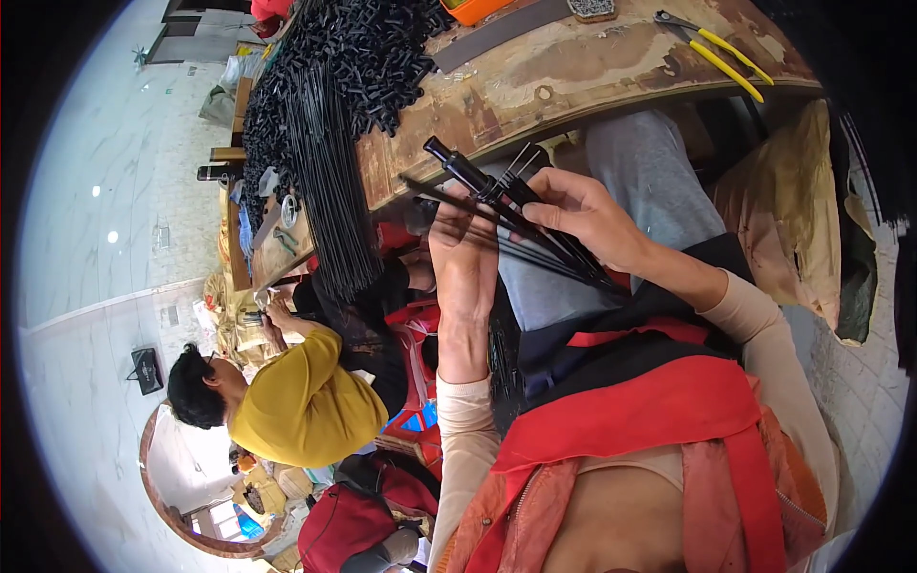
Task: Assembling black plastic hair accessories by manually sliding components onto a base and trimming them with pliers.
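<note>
A black umbrella frame (466,175) slants over my lap, just off the near table edge. It has a tubular shaft end, thin metal rods and a spread of dark ribs. My right hand (579,212) pinches it below the collar, thumb on top and fingers bent around the ribs. Palm up, my left hand (462,234) is curled at the ribs on the other side. The ribs cross that hand and are smeared by motion, so its fingertips are partly hidden. Behind, a long bundle of thin black rods (330,181) hangs over the table edge.
A heap of short black tubular pieces (377,57) covers the left of the worn wooden table (535,81). Yellow-handled pliers (724,62) lie at the right, near a small filled tray (592,10) and an orange bin (473,10). A person in a yellow top (306,396) works to my left.
</note>
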`<state>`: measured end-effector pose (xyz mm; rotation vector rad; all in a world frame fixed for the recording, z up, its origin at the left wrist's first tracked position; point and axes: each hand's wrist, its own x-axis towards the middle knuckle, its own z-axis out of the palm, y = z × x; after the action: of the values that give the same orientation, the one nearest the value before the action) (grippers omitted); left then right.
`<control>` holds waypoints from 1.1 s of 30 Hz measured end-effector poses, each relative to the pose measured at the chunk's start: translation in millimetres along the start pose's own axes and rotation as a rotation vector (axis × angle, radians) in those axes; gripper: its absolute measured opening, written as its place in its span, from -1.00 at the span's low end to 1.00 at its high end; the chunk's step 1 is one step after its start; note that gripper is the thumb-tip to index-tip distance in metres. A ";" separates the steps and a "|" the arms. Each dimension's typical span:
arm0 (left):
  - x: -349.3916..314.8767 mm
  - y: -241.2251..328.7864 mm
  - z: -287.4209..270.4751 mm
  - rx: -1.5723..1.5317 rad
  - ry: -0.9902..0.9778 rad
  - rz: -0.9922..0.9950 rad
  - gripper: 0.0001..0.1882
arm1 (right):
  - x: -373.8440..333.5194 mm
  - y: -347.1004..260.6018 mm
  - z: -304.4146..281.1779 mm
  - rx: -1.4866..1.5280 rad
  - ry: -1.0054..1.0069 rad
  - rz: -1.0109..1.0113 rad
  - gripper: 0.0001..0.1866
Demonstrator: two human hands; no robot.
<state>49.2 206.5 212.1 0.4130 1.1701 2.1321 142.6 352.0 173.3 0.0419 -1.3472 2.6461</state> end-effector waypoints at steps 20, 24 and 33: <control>3.0 -10.7 5.3 0.065 0.016 -0.016 -0.63 | 5.4 20.8 -8.5 0.129 0.091 -0.010 -0.91; 4.6 -9.9 0.4 0.018 -0.017 0.002 -0.70 | 10.1 20.1 -10.9 0.188 0.061 0.021 -0.89; 7.6 -6.3 -9.4 0.172 -0.024 0.069 -0.65 | 11.6 24.2 -12.3 0.140 0.045 0.060 -0.88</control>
<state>41.0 208.2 201.4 0.5615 1.3487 2.0852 127.8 349.7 147.9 -0.0407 -1.1658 2.7695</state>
